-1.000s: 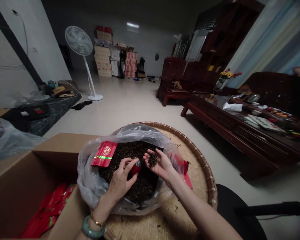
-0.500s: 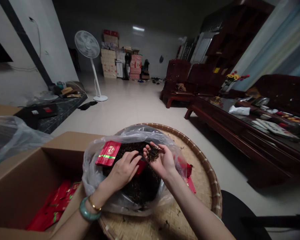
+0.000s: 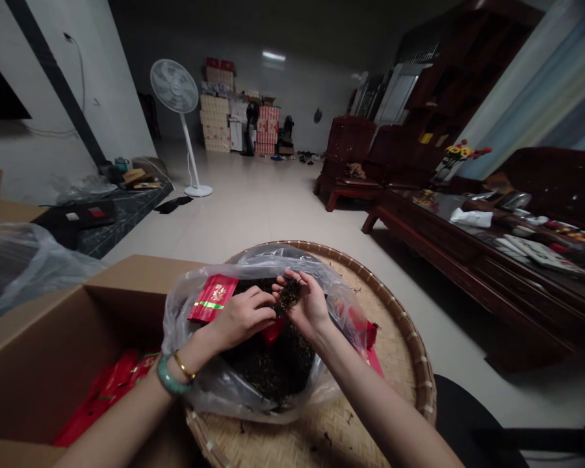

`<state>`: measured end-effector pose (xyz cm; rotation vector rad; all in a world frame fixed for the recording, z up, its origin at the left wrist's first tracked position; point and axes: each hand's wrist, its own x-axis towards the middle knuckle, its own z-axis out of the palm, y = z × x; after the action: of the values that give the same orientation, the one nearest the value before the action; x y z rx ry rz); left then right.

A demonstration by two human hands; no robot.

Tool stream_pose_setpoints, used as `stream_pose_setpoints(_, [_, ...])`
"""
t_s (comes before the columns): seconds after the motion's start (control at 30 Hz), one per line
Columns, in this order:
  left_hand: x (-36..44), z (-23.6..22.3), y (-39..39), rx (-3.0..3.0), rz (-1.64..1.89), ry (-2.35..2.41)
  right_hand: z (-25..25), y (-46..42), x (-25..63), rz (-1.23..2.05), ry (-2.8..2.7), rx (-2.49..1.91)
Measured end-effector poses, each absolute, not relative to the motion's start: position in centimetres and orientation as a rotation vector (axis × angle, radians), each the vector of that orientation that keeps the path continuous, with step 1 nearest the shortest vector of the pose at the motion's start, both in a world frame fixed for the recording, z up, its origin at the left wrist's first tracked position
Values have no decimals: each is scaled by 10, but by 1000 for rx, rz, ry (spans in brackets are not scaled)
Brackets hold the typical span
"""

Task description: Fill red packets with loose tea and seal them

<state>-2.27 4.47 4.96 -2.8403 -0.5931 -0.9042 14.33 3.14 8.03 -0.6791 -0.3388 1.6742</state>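
My right hand [image 3: 309,305] is cupped, palm up, around a small heap of dried tea leaves [image 3: 289,295]. My left hand [image 3: 244,317] is beside it, its bent fingertips close together at the edge of the heap; anything between them is hidden. Both hands are over a clear plastic bag [image 3: 185,325] holding loose dark tea [image 3: 273,374]. On the bag's left side lies a red packet [image 3: 213,298] with a green stripe. Something red [image 3: 272,331] shows beneath my fingers, partly covered.
The bag rests on a round woven bamboo tray [image 3: 394,305] with scattered leaves and more red packets [image 3: 372,335] on its right. At left, an open cardboard box [image 3: 34,351] contains red packets. A standing fan [image 3: 175,88] and a dark wooden table [image 3: 433,240] are farther off.
My right hand has shifted slightly left and up with the tea leaves, its fingers more curled. The left hand's fingertips have drawn closer together. The view has turned slightly.
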Motion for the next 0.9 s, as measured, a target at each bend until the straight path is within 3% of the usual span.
stream_pose_setpoints(0.9, [-22,39,42,-2723,-1299,-622,70,28,130,1362,-881,-815])
